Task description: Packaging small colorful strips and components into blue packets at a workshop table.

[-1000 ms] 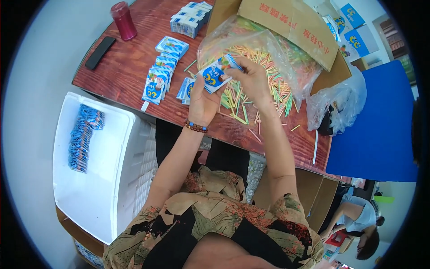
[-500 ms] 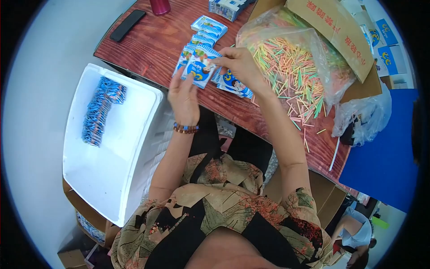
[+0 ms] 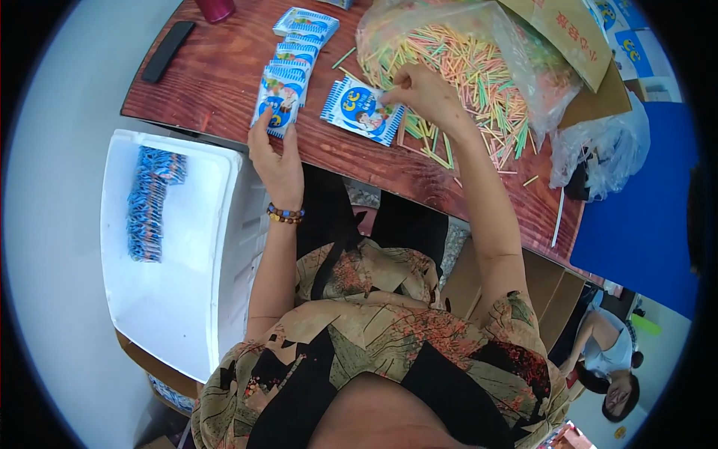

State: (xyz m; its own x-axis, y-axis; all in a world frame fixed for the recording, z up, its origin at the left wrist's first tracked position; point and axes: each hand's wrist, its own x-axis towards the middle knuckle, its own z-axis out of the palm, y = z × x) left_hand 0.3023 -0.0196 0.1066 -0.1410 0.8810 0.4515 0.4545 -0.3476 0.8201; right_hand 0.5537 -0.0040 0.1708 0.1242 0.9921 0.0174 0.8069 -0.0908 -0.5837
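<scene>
My right hand (image 3: pixel 428 96) has thumb and fingers pinched at the upper right edge of a blue and white flat packet (image 3: pixel 359 108), which lies on the table beside a heap of thin pastel sticks. Another packet or two seem to lie under it. Further left, an overlapping row of similar packets (image 3: pixel 294 54) runs from the far side toward me. My left hand (image 3: pixel 277 161) is at the near end of that row, thumb and fingers apart, fingertips touching the nearest packet (image 3: pixel 280 96).
Pink, yellow and green sticks (image 3: pixel 456 67) spill from a clear bag in a cardboard box (image 3: pixel 598 97). A white foam box (image 3: pixel 183 299) at left holds stacked blue packets (image 3: pixel 149 202). A black phone-like object (image 3: pixel 168 51) and a red cup (image 3: pixel 215 7) lie beyond. Another person (image 3: pixel 606 344) sits lower right.
My right hand has moved from the packet row to the separate packets on its right. My left hand stays by the row's near end, where a packet now lies. The view has shifted.
</scene>
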